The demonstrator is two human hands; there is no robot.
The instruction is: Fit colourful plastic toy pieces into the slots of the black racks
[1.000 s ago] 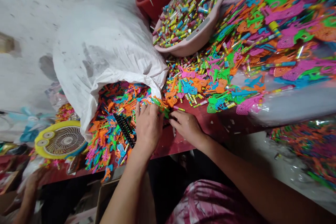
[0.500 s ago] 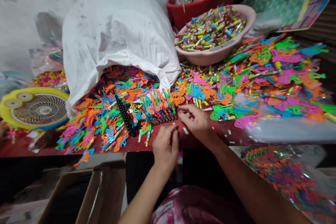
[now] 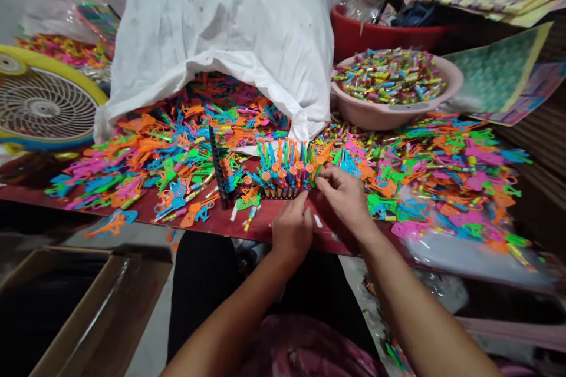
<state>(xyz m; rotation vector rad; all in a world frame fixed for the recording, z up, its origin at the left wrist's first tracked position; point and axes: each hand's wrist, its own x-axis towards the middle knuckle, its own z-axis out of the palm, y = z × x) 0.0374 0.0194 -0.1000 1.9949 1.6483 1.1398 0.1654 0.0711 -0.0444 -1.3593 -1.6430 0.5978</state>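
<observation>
A row of small colourful plastic toys with orange discs point(image 3: 282, 173) stands upright in a dark slotted strip point(image 3: 276, 193) on the red tabletop. At the row's right end, my right hand point(image 3: 344, 195) has thumb and forefinger pinched together. A green piece shows beside those fingertips, but what they grip is hidden. My left hand point(image 3: 292, 227) lies in front of the row, its fingers bunched and their tips at the strip's front right edge; anything in them is too small to make out. Left of the row stands another black slotted strip point(image 3: 217, 168), angled away from me.
Loose plastic toys point(image 3: 145, 147) heap up under a white sack point(image 3: 230, 17) and along the right point(image 3: 464, 159). Behind are a pink basin point(image 3: 380, 115) of small tubes and a red tub point(image 3: 367, 32). A yellow fan point(image 3: 48, 106) stands left, an open carton point(image 3: 132, 300) below.
The view has shifted, so the table sits differently in frame. My right hand has come up to the row's right end, and my left fingers have moved in against the strip's front.
</observation>
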